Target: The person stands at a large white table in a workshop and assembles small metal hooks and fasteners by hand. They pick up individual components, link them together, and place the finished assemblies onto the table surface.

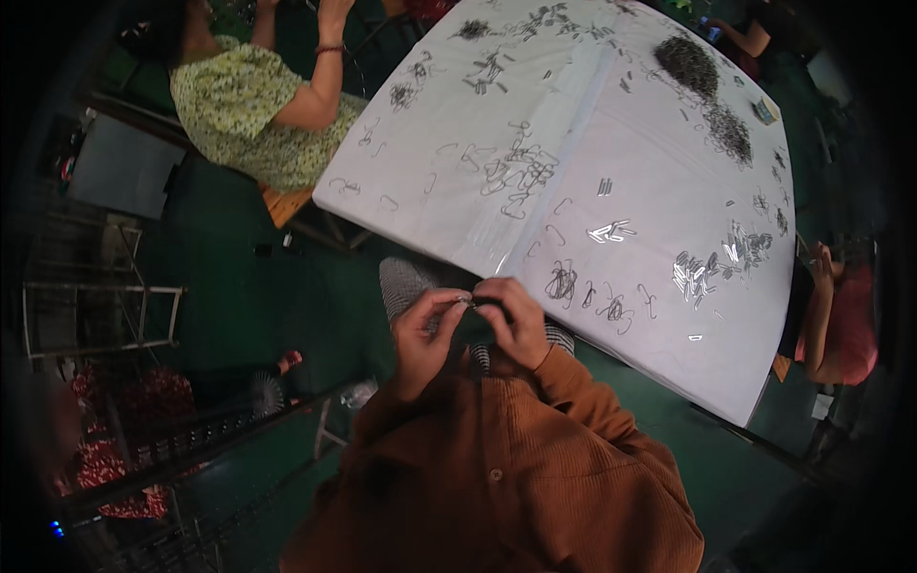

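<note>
Both of my hands meet in front of my lap, just off the near edge of the white table. With thumb and forefinger, my left hand (pixel 425 329) pinches a small shiny metal piece (pixel 465 301), too small to name. My right hand (pixel 513 320) is closed at the same spot, its fingertips touching the piece; its exact grip is partly hidden. Nearest on the table (pixel 659 248) lie bent wire hooks (pixel 562 282) in loose tangles. Beyond them are flat silvery metal strips (pixel 611 231), and more strips (pixel 693 277) form a heap to the right.
More wire hooks (pixel 521 172) spread over the table's left half. Dark heaps of small parts (pixel 686 67) lie at the far right, near a small box (pixel 765 110). A person in a patterned top (pixel 248 110) sits left; another in red (pixel 845 329) sits right. A metal frame (pixel 100 315) stands left.
</note>
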A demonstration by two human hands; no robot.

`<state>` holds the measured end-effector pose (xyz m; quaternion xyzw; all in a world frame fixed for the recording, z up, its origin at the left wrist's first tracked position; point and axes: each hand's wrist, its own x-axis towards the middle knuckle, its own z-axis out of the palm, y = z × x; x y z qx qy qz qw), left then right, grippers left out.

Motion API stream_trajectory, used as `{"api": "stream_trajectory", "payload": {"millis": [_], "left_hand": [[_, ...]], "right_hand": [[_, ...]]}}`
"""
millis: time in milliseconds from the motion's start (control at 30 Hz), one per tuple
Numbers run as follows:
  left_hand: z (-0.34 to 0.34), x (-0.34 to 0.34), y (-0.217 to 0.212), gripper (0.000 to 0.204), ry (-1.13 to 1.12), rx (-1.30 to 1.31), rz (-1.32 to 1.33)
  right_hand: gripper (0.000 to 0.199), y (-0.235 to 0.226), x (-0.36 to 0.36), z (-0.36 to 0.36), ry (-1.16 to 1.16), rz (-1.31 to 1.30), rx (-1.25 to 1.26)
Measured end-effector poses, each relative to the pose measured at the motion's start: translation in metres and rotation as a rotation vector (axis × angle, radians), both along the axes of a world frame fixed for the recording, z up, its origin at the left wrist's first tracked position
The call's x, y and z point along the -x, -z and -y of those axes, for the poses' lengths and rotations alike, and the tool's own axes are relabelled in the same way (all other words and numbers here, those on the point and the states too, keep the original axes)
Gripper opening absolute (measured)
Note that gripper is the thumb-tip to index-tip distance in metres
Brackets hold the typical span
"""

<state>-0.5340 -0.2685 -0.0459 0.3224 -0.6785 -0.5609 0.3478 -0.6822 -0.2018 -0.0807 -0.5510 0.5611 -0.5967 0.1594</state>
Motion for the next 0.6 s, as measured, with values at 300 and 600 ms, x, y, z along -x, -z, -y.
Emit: {"api": "stream_trajectory", "payload": {"millis": [300,600], "left_hand": [[0.007,0.002,-0.004,0.013,0.013,0.041,-0.029],[0.017,0.001,-0.01,0.011,-0.056,0.052,0.023]], "right_hand": [[0.003,0.061,0.145,0.171,0.356,-0.363,-0.205],[0.014,0.095,0.182,0.266,-0.011,-0.727,-0.824]]}}
